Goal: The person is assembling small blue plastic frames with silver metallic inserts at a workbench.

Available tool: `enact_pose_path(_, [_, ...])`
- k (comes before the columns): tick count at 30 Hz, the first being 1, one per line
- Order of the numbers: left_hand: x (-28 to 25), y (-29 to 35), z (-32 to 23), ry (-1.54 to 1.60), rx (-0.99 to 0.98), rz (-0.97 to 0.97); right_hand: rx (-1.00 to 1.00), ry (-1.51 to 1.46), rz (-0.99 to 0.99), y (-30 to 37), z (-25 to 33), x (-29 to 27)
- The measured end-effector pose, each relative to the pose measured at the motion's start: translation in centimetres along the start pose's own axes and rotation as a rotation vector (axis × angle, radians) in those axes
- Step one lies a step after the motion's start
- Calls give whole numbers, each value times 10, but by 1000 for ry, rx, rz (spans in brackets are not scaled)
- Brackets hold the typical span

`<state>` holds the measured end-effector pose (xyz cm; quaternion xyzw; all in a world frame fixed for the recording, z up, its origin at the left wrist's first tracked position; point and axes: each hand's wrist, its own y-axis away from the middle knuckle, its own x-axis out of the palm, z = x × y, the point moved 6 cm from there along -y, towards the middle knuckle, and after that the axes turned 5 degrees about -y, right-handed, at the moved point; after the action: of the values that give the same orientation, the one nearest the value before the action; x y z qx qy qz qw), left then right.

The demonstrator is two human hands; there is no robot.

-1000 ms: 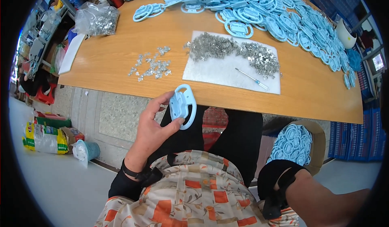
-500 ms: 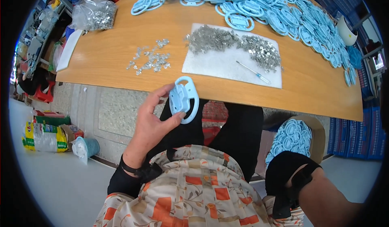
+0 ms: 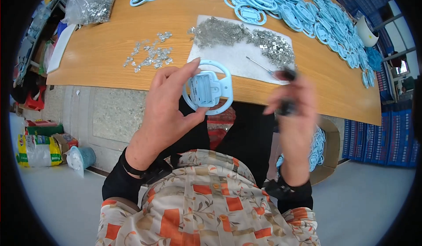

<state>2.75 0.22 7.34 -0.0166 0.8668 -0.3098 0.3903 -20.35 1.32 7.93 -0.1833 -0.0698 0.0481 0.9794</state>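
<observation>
My left hand (image 3: 165, 98) grips a light blue plastic ring-shaped part (image 3: 222, 86) by its rim. Its face, with a rectangular recess, is turned up at me in front of the table edge. Motion smears my right hand (image 3: 296, 103), raised at the table's front edge beside the white foam sheet (image 3: 233, 59). Black patches show at its fingers; I cannot make out whether it holds anything. Just beyond its fingers lies a thin screwdriver (image 3: 259, 65) on the sheet, its handle end partly hidden. Two heaps of small metal pieces (image 3: 220, 31) rest on that sheet.
Loose small metal pieces (image 3: 151, 54) are scattered left of the sheet. A clear bag of metal pieces (image 3: 94, 8) stands at the far left. Blue ring parts (image 3: 303, 17) pile up along the table's back and right. A cardboard box (image 3: 332, 151) sits below on my right.
My right hand has come up from beside the box to the table edge. My left hand has lifted the blue part slightly and turned its recessed face toward me.
</observation>
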Motion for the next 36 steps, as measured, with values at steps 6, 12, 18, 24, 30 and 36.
enact_pose_path(6, [11, -12, -16, -23, 166, 89, 579, -173, 36, 9, -79, 15])
enact_pose_path(12, [41, -6, 26, 687, -354, -93, 642, -350, -35, 15, -97, 15])
enact_pose_path(18, [79, -9, 54, 1129, -716, 250, 311, 450, 39, -17, -72, -6])
enact_pose_path(24, [89, -32, 61, 949, -587, 138, -193, 1304, 148, -66, -65, -22])
enact_pose_path(30, [101, -38, 75, 835, -599, 120, -119, 1406, 245, -77, -84, -30])
enact_pose_path(36, [108, -33, 84, 845, -618, 120, 5, 1090, 52, -114, -78, -50])
